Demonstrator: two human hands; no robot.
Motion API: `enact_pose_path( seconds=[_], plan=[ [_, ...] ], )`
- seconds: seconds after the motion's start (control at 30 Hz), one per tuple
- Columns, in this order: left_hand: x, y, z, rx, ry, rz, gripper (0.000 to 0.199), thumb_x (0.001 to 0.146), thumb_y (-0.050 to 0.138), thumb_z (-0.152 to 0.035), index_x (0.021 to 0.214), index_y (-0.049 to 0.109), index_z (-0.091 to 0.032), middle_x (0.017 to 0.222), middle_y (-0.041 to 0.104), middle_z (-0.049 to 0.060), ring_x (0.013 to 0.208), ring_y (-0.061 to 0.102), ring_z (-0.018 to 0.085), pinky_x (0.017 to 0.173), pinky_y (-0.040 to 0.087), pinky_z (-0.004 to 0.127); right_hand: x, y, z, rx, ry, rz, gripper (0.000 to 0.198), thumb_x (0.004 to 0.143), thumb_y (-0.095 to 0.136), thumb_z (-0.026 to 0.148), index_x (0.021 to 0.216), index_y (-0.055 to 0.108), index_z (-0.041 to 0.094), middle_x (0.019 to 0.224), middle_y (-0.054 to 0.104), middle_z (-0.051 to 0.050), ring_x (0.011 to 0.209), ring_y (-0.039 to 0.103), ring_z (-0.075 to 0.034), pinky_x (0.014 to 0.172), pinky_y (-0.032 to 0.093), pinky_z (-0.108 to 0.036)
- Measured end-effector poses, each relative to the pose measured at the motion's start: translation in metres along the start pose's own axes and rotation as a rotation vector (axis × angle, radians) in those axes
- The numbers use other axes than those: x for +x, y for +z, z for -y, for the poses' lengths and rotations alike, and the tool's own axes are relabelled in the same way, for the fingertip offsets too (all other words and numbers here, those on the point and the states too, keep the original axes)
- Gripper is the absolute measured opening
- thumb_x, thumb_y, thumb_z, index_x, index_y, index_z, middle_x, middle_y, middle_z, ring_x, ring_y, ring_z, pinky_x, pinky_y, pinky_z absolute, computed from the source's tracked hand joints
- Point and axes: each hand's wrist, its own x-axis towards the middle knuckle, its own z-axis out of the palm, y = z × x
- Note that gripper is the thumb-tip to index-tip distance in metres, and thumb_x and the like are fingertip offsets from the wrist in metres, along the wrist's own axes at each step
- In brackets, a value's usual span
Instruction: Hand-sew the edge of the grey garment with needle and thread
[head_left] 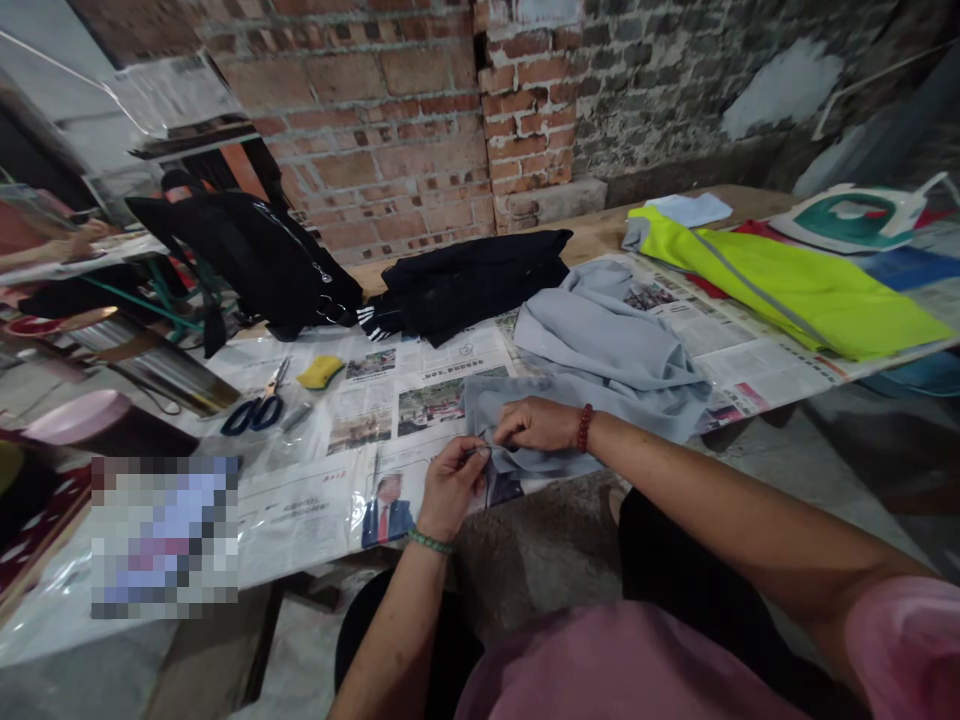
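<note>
A person sits at a table (757,195) covered with newspaper (420,385) under clear plastic. Both hands work at the near edge, just where the table ends above the lap. The left hand (450,487) pinches a fold of grey cloth (607,350) between thumb and fingers; whether it also holds a small tool cannot be told. The right hand (536,423), fingers curled, pinches the same fold from above, touching the left.

The cloth is pale grey-blue, soft and rumpled, spreading from the hands back toward the table's middle. Open paper lies to the left of the hands, as far as blue-handled scissors (257,407) and a yellow sponge (320,371). Behind the cloth sit dark clothes (472,280) and a black bag (255,255) against a brick wall (390,110). To the right lie a neon yellow garment (795,285) and an iron (851,215).

The newspaper print is too small to read.
</note>
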Motion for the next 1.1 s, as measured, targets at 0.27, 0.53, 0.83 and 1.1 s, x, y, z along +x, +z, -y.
enact_pose_path(
  seconds=[0.27,0.53,0.83,1.1],
  plan=[
    [0.0022,-0.0023,0.0030,0.024,0.012,0.002,0.022,0.064,0.068,-0.032,0.075,0.057,-0.016,0.047,0.047,-0.008,0.034,0.038,0.003,0.033,0.026,0.015,-0.0032,0.0030,-0.0065,-0.049,-0.005,-0.034,0.018,0.076,0.052,0.012,0.078,0.069,0.017,0.075,0.061,0.000,0.071,0.054,-0.010,0.068,0.040,-0.019],
    [0.0022,-0.0029,0.0043,0.019,-0.002,0.002,0.022,0.064,0.068,-0.032,0.075,0.055,-0.017,0.045,0.046,-0.009,0.033,0.038,0.004,0.034,0.025,0.015,-0.0046,0.0038,-0.0106,-0.041,0.029,-0.065,0.017,0.075,0.053,0.012,0.081,0.069,0.015,0.078,0.062,-0.002,0.073,0.056,-0.010,0.070,0.040,-0.020],
    [0.0012,-0.0015,0.0016,0.021,-0.002,0.010,0.022,0.064,0.067,-0.032,0.075,0.056,-0.017,0.047,0.046,-0.008,0.034,0.038,0.004,0.034,0.026,0.015,-0.0014,0.0080,-0.0041,-0.055,-0.049,-0.064,0.020,0.074,0.051,0.008,0.078,0.069,0.016,0.074,0.059,0.000,0.068,0.053,-0.009,0.066,0.039,-0.019],
    [0.0016,-0.0012,0.0038,0.093,0.027,-0.009,0.020,0.067,0.065,-0.033,0.076,0.056,-0.017,0.047,0.046,-0.008,0.035,0.038,0.004,0.035,0.028,0.014,-0.0023,0.0088,-0.0013,-0.081,-0.029,-0.061,0.020,0.073,0.051,0.007,0.080,0.067,0.016,0.074,0.059,0.000,0.069,0.053,-0.009,0.067,0.039,-0.019]
  ],
)
